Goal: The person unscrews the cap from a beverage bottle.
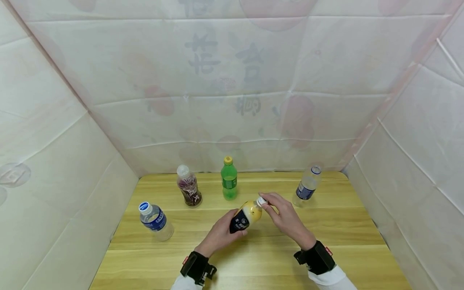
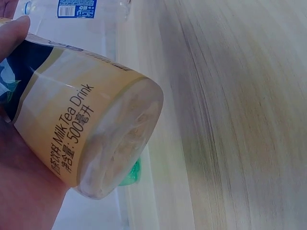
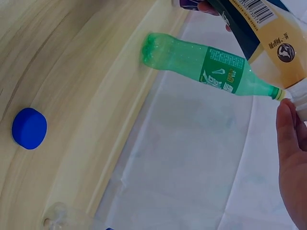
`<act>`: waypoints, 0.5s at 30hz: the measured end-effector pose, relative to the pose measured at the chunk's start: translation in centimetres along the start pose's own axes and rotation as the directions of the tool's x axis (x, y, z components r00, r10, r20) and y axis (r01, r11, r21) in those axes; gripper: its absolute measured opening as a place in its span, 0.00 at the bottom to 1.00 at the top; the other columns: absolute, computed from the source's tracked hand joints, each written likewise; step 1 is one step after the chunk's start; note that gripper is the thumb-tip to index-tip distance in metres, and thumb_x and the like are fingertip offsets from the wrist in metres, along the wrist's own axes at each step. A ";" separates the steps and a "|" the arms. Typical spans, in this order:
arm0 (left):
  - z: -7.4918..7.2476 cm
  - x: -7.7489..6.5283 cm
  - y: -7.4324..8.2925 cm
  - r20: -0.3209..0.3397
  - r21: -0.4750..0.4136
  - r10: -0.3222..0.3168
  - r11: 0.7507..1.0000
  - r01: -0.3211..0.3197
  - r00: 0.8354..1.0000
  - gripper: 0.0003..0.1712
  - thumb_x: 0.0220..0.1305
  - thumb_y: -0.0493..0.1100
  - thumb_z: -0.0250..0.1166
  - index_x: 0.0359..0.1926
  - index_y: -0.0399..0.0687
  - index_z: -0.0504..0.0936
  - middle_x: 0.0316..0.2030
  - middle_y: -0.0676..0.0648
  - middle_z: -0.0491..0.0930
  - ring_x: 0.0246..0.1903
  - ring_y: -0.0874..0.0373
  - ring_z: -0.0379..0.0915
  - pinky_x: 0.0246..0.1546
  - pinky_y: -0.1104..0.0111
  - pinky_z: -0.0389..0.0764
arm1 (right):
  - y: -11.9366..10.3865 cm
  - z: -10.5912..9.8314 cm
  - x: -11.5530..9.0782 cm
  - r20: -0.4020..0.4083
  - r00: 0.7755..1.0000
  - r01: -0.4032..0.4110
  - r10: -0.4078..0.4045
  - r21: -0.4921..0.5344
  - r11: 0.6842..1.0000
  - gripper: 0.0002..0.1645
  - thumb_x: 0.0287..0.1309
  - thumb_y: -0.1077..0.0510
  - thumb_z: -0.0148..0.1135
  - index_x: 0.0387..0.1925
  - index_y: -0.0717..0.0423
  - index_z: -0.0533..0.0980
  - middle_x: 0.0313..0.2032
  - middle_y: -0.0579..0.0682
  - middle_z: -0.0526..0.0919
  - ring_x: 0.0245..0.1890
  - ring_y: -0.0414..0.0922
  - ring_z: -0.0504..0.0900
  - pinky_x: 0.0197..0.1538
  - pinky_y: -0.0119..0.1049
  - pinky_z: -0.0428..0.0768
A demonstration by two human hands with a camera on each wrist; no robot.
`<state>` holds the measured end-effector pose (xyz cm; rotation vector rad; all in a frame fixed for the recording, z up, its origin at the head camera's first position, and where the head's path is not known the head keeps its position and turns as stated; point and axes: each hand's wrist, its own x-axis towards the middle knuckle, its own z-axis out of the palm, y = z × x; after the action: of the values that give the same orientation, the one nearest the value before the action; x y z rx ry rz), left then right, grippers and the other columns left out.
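A milk tea bottle [image 1: 243, 219] with a yellow and dark label is tilted above the table, its neck pointing up and to the right. Around its lower body curl the fingers of my left hand [image 1: 220, 233]. The left wrist view shows the clear base of this milk tea bottle [image 2: 122, 143] lifted off the wood. My right hand [image 1: 286, 217] pinches the white cap [image 1: 261, 201] at the bottle's neck; whether the cap is loose cannot be seen. In the right wrist view, fingertips [image 3: 286, 115] touch the white cap [image 3: 300, 98].
Behind the hands stand a green bottle [image 1: 229, 181] with a yellow cap and a dark purple-labelled bottle [image 1: 190, 189]. A blue-labelled water bottle [image 1: 156, 219] is at left. At right is a clear bottle [image 1: 306, 187], a blue ring at its mouth. A blue cap [image 3: 29, 128] lies on the table.
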<state>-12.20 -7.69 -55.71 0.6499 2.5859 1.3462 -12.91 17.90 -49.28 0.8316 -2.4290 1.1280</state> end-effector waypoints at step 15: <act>0.0 -0.1 0.0 -0.122 0.100 0.030 0.995 -0.018 0.992 0.40 0.57 0.47 0.79 0.67 0.42 0.72 0.55 0.43 0.81 0.50 0.50 0.79 0.52 0.54 0.82 | -0.8 0.0 0.1 -0.045 0.951 -0.303 0.305 0.051 0.952 0.27 0.74 0.51 0.62 0.66 0.62 0.75 0.52 0.54 0.85 0.49 0.47 0.85 0.52 0.44 0.86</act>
<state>-12.09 -7.72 -55.71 0.6331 2.7667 1.3114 -12.49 17.48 -48.75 0.4398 -2.5566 1.2966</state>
